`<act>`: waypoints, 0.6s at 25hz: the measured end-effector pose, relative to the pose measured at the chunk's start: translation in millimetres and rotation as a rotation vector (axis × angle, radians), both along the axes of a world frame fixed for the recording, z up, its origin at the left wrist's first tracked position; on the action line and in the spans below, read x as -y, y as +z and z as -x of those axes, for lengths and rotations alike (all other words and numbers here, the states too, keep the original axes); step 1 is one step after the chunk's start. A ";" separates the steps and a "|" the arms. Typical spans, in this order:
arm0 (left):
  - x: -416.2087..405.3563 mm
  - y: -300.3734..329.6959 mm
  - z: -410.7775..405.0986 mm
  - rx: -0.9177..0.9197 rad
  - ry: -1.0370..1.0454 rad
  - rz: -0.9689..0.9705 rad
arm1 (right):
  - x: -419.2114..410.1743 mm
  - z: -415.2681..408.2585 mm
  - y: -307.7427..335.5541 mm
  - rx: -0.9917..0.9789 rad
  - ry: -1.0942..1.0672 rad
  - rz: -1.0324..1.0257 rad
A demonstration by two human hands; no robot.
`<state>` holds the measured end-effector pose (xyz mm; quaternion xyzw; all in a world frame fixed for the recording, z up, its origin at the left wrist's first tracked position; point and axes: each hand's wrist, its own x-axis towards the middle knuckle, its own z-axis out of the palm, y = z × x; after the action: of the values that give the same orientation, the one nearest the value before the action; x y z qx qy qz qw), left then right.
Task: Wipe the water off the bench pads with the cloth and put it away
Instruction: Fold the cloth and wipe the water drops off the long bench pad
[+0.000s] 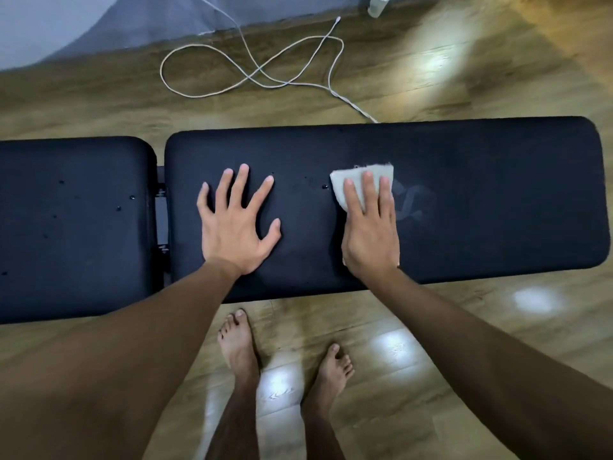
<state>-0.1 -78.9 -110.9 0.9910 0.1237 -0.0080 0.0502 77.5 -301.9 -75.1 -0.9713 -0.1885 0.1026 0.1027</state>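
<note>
So the right hand [370, 227] is pressed flat on a folded pale cloth [356, 182], fingers together on top of it rather than gripping, about the middle of the long back pad [497, 194] of a black workout bench. The left hand [237, 224] is empty, fingers spread wide, palm planted on the same pad to steady things. Just right of the cloth there are faint swirly smears [413, 202], which look to me like damp wipe marks. Between the two hands a few droplets [324, 186] are sitting on the pad, and the shorter seat pad [73, 227] off to the left has a bunch more beads scattered on it, so I'd say there's plenty left to do. If I were doing this bit, I'd keep the whole palm flat on the cloth and drag it in long overlapping passes toward the left, not little circles, since circles just push water around on this kind of vinyl-looking surface. Lift the left hand out of the way before the cloth gets there, and refold to a dry face once it stops soaking anything up. Watch the gap and hinge [162, 220] between the pads too, water could get shoved in there.
</note>
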 end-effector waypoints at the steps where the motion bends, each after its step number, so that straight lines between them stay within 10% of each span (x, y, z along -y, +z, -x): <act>1: 0.1 -1.7 0.6 0.008 -0.002 0.005 | -12.1 -16.9 -0.4 0.010 0.014 0.004; 7: 1.2 0.2 -0.6 0.009 0.006 0.006 | -56.9 -76.6 -3.3 0.009 0.034 0.041; 15: 0.4 -2.6 0.2 0.044 -0.002 0.001 | -11.6 48.1 -3.4 0.036 0.007 -0.006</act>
<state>-0.3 -79.4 -113.5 0.9910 0.1217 0.0136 0.0533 29.4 -290.3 -78.5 -0.9720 -0.1941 0.0849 0.1017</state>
